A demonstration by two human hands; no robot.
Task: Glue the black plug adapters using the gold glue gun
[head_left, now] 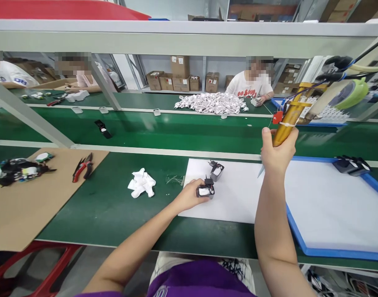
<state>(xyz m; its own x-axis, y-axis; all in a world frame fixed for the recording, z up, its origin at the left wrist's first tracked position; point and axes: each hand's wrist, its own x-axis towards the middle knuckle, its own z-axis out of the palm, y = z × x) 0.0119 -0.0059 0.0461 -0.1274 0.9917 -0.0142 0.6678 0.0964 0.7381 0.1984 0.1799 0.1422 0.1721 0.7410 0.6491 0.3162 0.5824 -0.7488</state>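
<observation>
Gripping a black adapter (205, 191) in the left hand (191, 194), near the left edge of the white sheet (235, 200); wrapping the right hand (278, 152) round a yellow tool (286, 126); leaving bare sheet between, towards the blue-rimmed tray (295, 227)

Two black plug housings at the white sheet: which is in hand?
The nearer housing, held by the left hand; the farther housing lies beyond on the white sheet, untouched by hand.

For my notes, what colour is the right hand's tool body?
The tool body is golden yellow, best seen in the head view.
</observation>
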